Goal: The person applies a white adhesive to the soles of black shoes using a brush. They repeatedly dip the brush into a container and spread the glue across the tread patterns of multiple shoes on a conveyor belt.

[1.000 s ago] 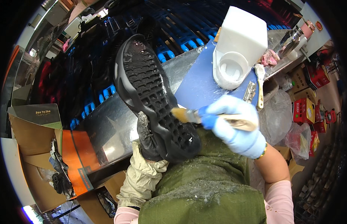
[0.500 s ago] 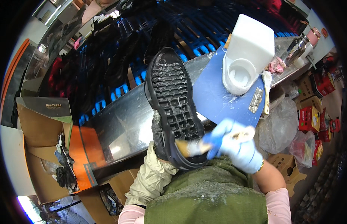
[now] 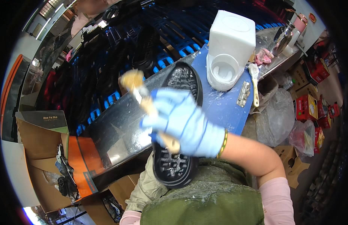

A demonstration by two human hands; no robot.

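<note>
My right hand (image 3: 185, 123), in a pale blue glove, is closed round the wooden handle of a paintbrush (image 3: 149, 107). The brush's yellowish bristles point up and to the left. Behind that hand a black shoe sole (image 3: 176, 167) stands tilted over my lap, its middle covered by the glove. Whitish wet smears show on the sole's lower end, and its upper end shines. A cream sleeve covers my left arm, which runs up to the sole's lower left side; my left hand is hidden behind the sole.
A white plastic dispenser (image 3: 232, 35) with a round cup stands on a blue board (image 3: 228, 116). Beside it lie another brush (image 3: 255, 86), a small metal piece (image 3: 243, 93) and a pink cloth (image 3: 264, 56). Beyond the metal bench (image 3: 121, 138) are blue rollers (image 3: 164, 62). An open carton (image 3: 39, 138) stands left.
My right hand has swung left and up with the brush, off the sole's lower end and across its middle. The sole has turned; a different surface pattern shows.
</note>
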